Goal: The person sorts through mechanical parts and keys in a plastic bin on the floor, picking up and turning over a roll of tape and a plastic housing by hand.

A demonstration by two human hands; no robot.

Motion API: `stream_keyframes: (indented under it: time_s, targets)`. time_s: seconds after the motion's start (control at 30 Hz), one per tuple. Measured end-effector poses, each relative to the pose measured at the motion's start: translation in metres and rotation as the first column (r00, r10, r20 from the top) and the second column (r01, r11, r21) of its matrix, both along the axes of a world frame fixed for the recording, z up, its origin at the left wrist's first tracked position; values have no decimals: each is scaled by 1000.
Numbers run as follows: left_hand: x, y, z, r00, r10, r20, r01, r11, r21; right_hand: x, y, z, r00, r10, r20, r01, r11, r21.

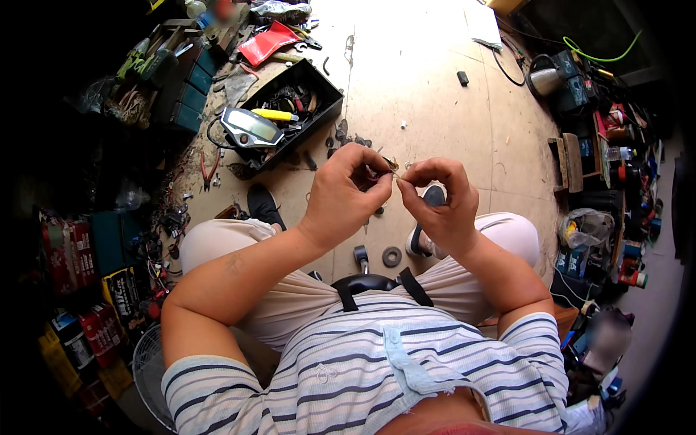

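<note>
Both of my hands are raised over the floor between my knees, their fingertips almost meeting. My left hand is closed in a pinch around a small, thin piece, pale and dark in colour, too small to name. On its other side, the thumb and forefinger of my right hand pinch together at the piece's near end. What lies inside the curled left fingers is hidden. Beyond my left hand stands an open black box of tools, with a grey digital instrument display leaning on its near left corner.
Red-handled pliers and small dark parts lie left on the floor. A dark ring sits between my feet. Drawers and a red sheet are at far left; stacked boxes and shelves crowd both sides. A fan stands at lower left.
</note>
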State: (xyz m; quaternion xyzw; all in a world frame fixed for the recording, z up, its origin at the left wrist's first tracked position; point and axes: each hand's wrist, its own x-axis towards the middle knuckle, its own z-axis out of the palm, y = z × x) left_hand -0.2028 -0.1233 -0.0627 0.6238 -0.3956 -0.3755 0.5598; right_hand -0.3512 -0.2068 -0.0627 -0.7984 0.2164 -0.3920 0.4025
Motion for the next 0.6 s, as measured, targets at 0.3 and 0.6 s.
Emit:
stream_keyframes:
  time_s: [0.3, 0.6]
  targets:
    - [-2, 1, -5, 977, -54, -204, 5, 973, -230, -12, -2, 5, 991, 109, 76, -123, 967, 225]
    - [3, 4, -7, 963, -161, -214, 96, 954, -286, -2, -10, 9, 999, 36, -39, -6, 817, 576]
